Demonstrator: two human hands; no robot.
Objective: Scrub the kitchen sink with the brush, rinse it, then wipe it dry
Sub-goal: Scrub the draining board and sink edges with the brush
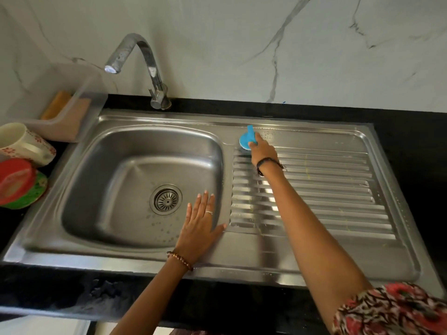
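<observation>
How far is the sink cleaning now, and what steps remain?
Nothing looks finished yet. In hand: the right hand holds the blue brush on the far corner of the ribbed drainboard, while the left hand rests flat at the basin edge. Left: the basin shows no suds; the tap is not running, so rinsing and wiping dry remain.

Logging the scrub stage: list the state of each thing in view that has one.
Tap: off, no water running.
Blue brush: gripped, on the drainboard.
Right hand: grips the brush.
Left hand: flat on the basin rim.
Drain strainer: in place.
Mug: lying on its side.
</observation>
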